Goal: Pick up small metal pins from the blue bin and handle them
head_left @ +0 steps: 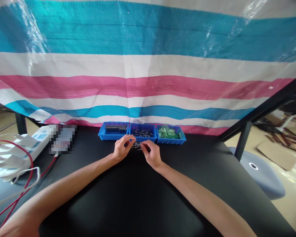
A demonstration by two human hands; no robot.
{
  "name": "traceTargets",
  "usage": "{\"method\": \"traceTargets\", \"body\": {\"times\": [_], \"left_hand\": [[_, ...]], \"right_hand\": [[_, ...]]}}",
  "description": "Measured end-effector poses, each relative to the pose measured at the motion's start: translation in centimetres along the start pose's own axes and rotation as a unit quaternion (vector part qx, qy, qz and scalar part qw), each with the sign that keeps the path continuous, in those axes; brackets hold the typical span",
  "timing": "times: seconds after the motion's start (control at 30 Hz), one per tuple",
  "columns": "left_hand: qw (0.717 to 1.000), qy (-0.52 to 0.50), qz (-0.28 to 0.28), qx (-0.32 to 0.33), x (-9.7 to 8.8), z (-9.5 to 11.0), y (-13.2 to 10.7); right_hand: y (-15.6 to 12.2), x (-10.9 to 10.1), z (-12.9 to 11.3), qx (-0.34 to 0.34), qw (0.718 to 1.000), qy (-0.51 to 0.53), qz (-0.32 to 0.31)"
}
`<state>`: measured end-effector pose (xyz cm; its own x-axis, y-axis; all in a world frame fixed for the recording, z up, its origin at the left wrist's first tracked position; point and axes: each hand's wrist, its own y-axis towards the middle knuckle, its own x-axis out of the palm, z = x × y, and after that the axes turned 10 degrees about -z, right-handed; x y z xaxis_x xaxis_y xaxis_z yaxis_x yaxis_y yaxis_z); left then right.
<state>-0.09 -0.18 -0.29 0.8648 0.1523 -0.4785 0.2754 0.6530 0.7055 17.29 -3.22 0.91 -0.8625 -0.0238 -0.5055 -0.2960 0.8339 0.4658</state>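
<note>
My left hand (123, 148) and my right hand (151, 154) meet over the black table, just in front of the blue bins. Thumb and fingers of each are pinched together, with a small thing between the two hands too tiny to name. Right by the fingertips lie several thin dark metal pieces (136, 147). Behind the hands, the middle blue bin (141, 126) contains loose metal pins (143, 133). The left blue bin (110, 136) holds rows of short metal cylinders (115, 127). In the right blue bin (172, 141) are green clear-wrapped packets (169, 132).
A white power strip (37, 140) with plugs and red and white cables is at the left, beside a blurred-out device (63, 140). A striped plastic sheet (128, 87) hangs behind the table (199, 164). A grey stool (263, 177) stands at right.
</note>
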Motion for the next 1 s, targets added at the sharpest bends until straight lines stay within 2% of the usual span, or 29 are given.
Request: {"method": "traceTargets", "body": {"times": [1.0], "left_hand": [[0.999,0.03,0.021,-0.006,-0.04,0.3,0.02]], "right_hand": [[0.0,0.18,0.44,-0.018,1.0,0.01,0.014]]}}
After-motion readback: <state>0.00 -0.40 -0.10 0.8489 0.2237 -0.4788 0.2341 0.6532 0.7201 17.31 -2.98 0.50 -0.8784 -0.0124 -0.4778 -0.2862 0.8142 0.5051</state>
